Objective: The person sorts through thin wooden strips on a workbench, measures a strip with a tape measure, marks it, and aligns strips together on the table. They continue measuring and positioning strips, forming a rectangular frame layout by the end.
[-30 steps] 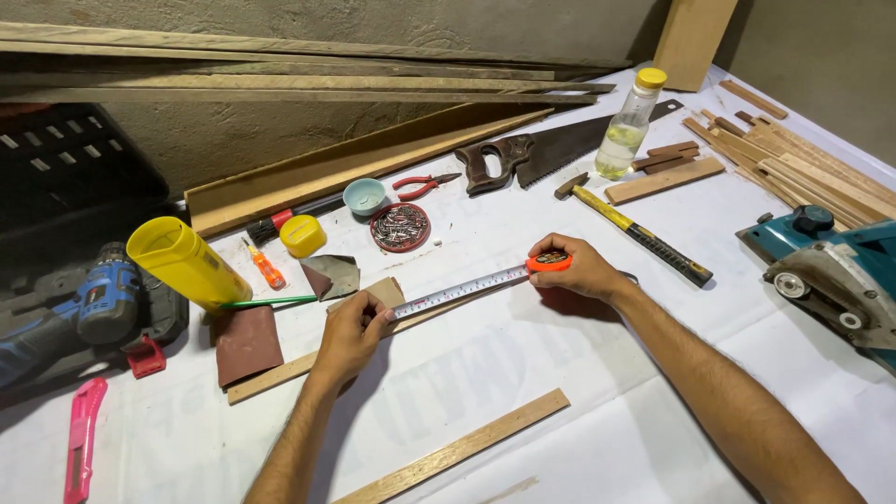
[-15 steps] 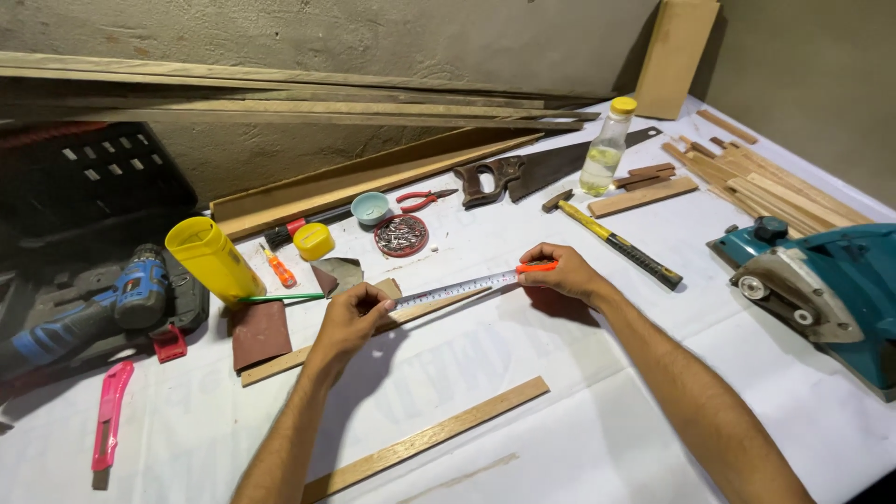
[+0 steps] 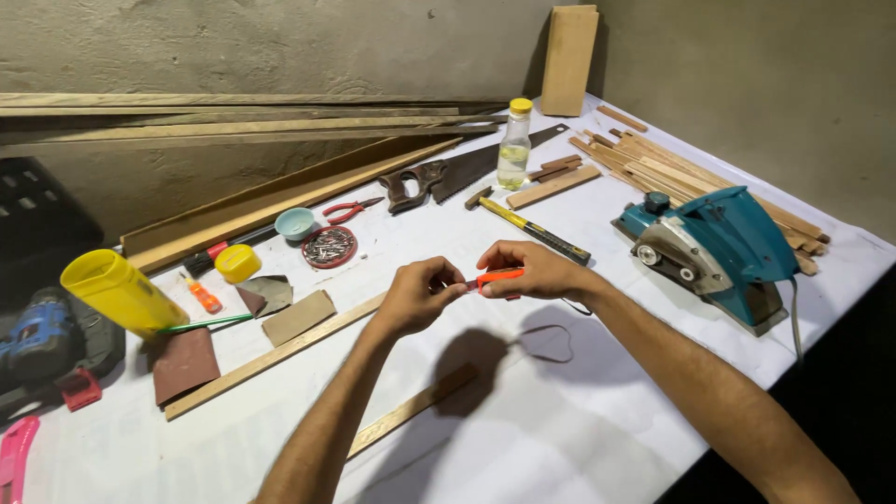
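Both my hands are raised above the white table (image 3: 579,429) and close together. My right hand (image 3: 537,271) grips a small orange tape measure (image 3: 499,276). My left hand (image 3: 420,294) pinches its end, fingertips against the orange case, and almost no tape shows between the hands. A thin dark strap loop (image 3: 549,342) hangs under my right hand. Below and left of my hands a long wooden strip (image 3: 280,350) lies diagonally on the table. A shorter strip (image 3: 411,411) lies nearer me, partly under my left forearm.
A teal electric planer (image 3: 719,247) sits right, beside a pile of wood slats (image 3: 672,168). Behind my hands lie a hammer (image 3: 532,229), handsaw (image 3: 448,177), bottle (image 3: 513,145), red pliers (image 3: 350,210) and a lid of screws (image 3: 329,247). A yellow container (image 3: 121,294), sandpaper (image 3: 185,362) and a blue drill (image 3: 37,336) lie left.
The tape was stretched along the wooden strip with both hands pressing it down. Now the hands have lifted off the strip and come together, and the tape is drawn back in.
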